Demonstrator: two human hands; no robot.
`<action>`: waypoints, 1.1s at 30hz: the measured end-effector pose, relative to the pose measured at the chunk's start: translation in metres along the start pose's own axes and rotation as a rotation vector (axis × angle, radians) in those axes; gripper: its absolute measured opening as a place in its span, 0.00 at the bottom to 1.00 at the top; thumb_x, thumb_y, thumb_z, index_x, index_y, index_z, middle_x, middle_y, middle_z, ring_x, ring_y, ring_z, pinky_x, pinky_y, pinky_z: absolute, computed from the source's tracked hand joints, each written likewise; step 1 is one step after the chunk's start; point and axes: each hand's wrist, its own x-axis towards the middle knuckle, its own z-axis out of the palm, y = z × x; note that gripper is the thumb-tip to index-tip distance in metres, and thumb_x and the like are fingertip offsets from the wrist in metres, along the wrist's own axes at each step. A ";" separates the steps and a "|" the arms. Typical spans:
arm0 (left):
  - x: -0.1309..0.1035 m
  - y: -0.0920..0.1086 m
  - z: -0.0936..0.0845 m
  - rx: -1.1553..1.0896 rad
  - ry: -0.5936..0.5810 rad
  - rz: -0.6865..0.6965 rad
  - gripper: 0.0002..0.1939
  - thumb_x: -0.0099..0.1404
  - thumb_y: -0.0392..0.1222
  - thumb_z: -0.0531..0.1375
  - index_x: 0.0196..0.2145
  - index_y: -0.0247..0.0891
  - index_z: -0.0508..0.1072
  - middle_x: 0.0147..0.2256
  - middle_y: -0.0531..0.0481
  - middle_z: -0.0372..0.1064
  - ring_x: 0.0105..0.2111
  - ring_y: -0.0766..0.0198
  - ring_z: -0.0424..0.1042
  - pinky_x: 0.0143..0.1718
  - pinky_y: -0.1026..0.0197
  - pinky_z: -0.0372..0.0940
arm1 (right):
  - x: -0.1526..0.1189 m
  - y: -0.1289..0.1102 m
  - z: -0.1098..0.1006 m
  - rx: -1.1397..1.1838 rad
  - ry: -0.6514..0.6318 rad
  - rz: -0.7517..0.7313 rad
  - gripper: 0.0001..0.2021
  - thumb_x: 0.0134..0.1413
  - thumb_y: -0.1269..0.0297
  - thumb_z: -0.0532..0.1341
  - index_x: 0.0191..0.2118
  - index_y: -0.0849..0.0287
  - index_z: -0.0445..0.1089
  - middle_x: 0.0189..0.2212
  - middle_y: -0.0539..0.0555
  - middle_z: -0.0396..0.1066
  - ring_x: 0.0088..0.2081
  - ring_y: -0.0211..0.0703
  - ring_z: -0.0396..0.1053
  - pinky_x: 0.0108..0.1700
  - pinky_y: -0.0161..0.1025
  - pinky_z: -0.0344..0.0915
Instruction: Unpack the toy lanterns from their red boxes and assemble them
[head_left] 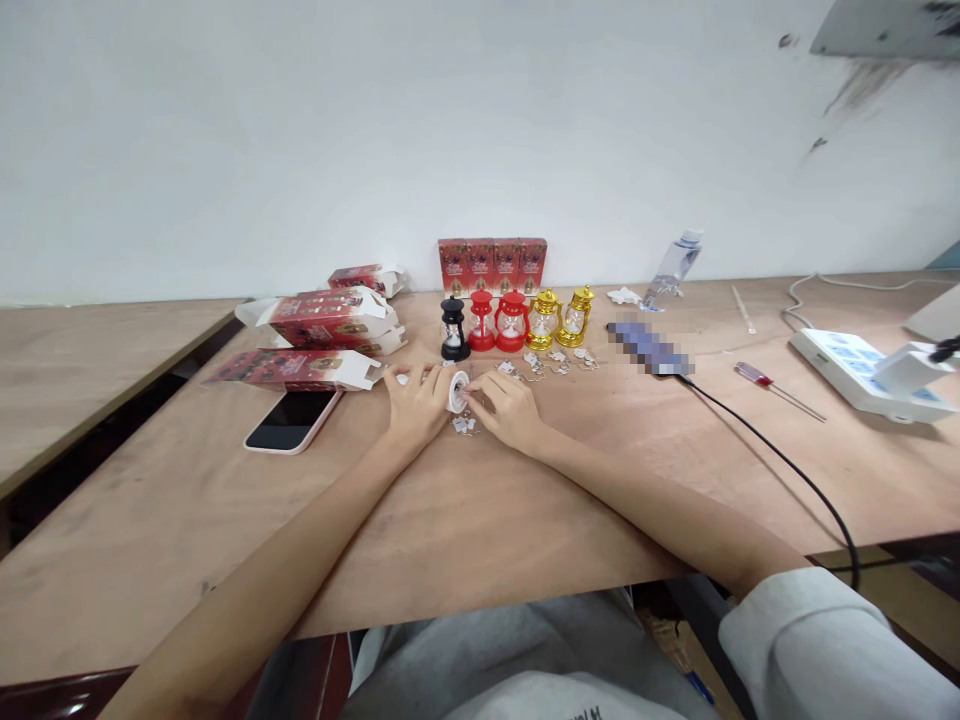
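My left hand (420,402) is closed around a white lantern, whose round base (457,391) faces right. The fingertips of my right hand (508,408) are pinched together at the open underside of that base; anything between them is too small to make out. Behind my hands stand a black lantern (454,330), two red lanterns (511,322) and two gold lanterns (544,320) in a row. Small white tags with metal hooks (557,360) lie in front of the gold ones, and more tags (463,425) lie just below the white base.
Opened red boxes (319,368) and a phone (292,421) lie at the left. Several upright red boxes (493,266) stand by the wall. To the right are a bottle (673,268), a blurred cabled device (649,348), a screwdriver (778,390) and a power strip (870,373).
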 end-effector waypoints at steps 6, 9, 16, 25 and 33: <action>0.002 -0.001 -0.003 -0.001 -0.013 0.032 0.08 0.65 0.36 0.52 0.36 0.37 0.71 0.30 0.46 0.73 0.36 0.55 0.70 0.43 0.48 0.49 | 0.003 0.002 0.001 0.233 0.104 0.178 0.07 0.58 0.63 0.53 0.37 0.58 0.66 0.35 0.55 0.70 0.36 0.41 0.68 0.41 0.40 0.65; 0.004 -0.004 -0.004 0.006 -0.033 0.079 0.10 0.65 0.33 0.51 0.38 0.41 0.71 0.31 0.48 0.74 0.38 0.56 0.70 0.45 0.46 0.48 | 0.006 0.006 0.002 0.350 0.173 0.367 0.06 0.56 0.64 0.53 0.36 0.58 0.65 0.35 0.54 0.70 0.33 0.40 0.69 0.39 0.40 0.67; 0.004 -0.003 -0.003 -0.012 -0.089 0.206 0.12 0.66 0.33 0.51 0.39 0.49 0.70 0.37 0.52 0.75 0.46 0.57 0.69 0.49 0.43 0.48 | 0.008 0.014 0.006 0.391 0.090 0.489 0.06 0.51 0.69 0.53 0.34 0.58 0.66 0.33 0.53 0.72 0.34 0.41 0.70 0.42 0.42 0.67; 0.005 -0.003 -0.005 0.063 -0.024 0.178 0.12 0.66 0.32 0.50 0.38 0.48 0.69 0.37 0.52 0.74 0.45 0.59 0.69 0.49 0.43 0.45 | 0.005 0.011 0.010 0.471 0.000 0.679 0.08 0.50 0.72 0.51 0.34 0.58 0.66 0.34 0.53 0.73 0.36 0.41 0.71 0.43 0.43 0.67; 0.017 -0.018 -0.017 0.186 -0.058 -0.010 0.16 0.66 0.31 0.46 0.44 0.41 0.69 0.36 0.43 0.71 0.37 0.56 0.68 0.45 0.44 0.50 | -0.005 -0.010 -0.002 0.412 -0.265 0.540 0.18 0.50 0.72 0.54 0.49 0.61 0.63 0.48 0.57 0.69 0.46 0.44 0.68 0.51 0.46 0.63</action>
